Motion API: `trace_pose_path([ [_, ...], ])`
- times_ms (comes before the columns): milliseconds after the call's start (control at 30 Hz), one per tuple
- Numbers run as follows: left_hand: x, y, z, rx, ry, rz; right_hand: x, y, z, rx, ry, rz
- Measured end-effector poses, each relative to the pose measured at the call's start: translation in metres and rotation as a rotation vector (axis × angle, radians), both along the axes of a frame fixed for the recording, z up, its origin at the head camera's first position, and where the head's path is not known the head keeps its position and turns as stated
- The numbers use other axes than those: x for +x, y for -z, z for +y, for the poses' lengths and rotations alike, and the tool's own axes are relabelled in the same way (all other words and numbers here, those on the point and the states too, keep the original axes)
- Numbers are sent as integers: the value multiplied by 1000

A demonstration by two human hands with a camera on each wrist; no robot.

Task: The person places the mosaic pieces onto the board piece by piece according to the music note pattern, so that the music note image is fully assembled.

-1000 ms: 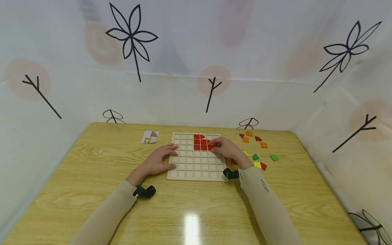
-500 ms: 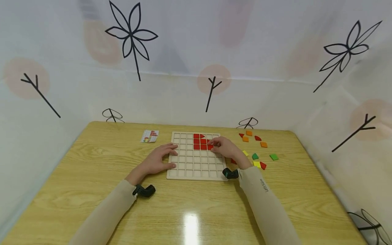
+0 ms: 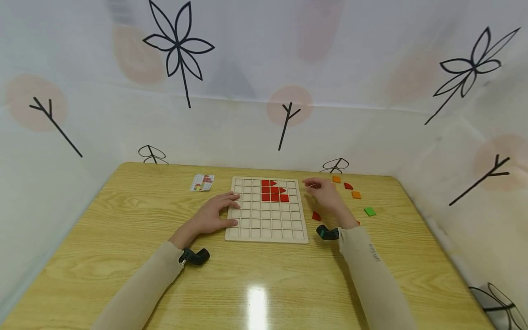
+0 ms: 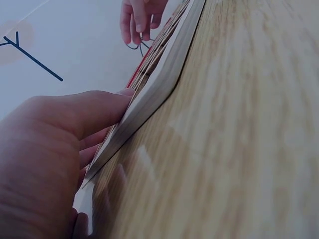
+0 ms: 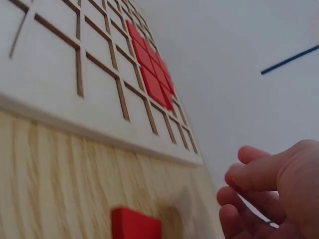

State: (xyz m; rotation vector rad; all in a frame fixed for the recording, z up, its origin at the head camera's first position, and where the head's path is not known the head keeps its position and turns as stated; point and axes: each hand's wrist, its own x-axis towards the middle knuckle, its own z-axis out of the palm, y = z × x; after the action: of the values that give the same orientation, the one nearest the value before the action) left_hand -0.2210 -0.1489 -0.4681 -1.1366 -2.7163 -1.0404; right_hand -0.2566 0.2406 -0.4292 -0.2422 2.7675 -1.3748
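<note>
A light wooden grid board lies mid-table. Red square and pointed tiles fill several cells near its upper right. My left hand rests at the board's left edge; the left wrist view shows the thumb on the rim and the fingers loosely extended. Just off the board's right edge hovers my right hand, fingers bent loosely. No tile shows in it in the right wrist view, where its fingertips are close together. It hides some loose tiles. A red curved-edge tile lies below it.
A small printed card with a coloured pattern lies left of the board. To the right are scattered orange tiles, another red tile and a green tile. A patterned cloth hangs behind the table.
My right hand has lifted off the red tiles and moved right, off the board, uncovering a red pointed tile in the second row. My left hand has stayed put.
</note>
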Motion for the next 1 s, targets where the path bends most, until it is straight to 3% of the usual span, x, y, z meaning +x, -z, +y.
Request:
trace_pose_path([
  [200,-1,1,0,-10,-2,-1,-4,-3,22,78,119,120],
  [367,-1,2,-1,-10,-4,-9,-12,-1,35,156,175,138],
  [600,-2,3,0,-15,-6,-10,-19,3,41,256,142,110],
  [1000,-1,2,0,-25,-15,-16,-19,3,29,261,45,118],
])
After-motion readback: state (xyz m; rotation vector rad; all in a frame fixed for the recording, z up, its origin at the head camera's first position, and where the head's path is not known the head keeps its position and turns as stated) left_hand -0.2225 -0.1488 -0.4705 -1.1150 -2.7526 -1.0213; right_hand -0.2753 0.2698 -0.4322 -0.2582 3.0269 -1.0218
